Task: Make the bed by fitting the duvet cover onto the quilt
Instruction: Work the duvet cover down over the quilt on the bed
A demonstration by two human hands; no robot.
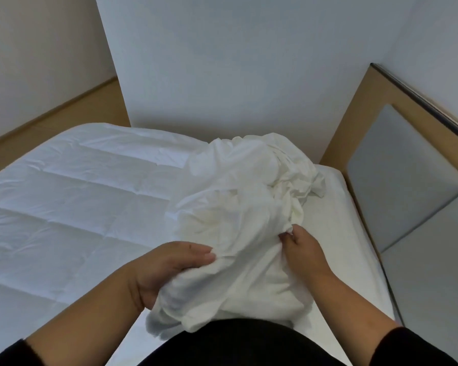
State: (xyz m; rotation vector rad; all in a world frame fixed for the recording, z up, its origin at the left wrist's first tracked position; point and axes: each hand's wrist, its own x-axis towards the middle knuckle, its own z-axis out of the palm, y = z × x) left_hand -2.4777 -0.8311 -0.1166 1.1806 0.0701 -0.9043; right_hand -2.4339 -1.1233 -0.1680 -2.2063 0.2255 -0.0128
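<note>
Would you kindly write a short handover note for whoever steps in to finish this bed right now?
Left hand grips the near edge of the bunched white fabric duvet cover. Right hand pinches a fold of it.
The white stitched quilt lies spread flat on the bed, left of the cover.
Done: quilt laid out, cover picked up.
Left: find the cover's opening, fit it over the quilt, smooth it.

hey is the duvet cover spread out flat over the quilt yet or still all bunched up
Bunched up. The duvet cover sits in a crumpled heap, gripped by the left hand and right hand; the quilt lies flat beside it.
</note>
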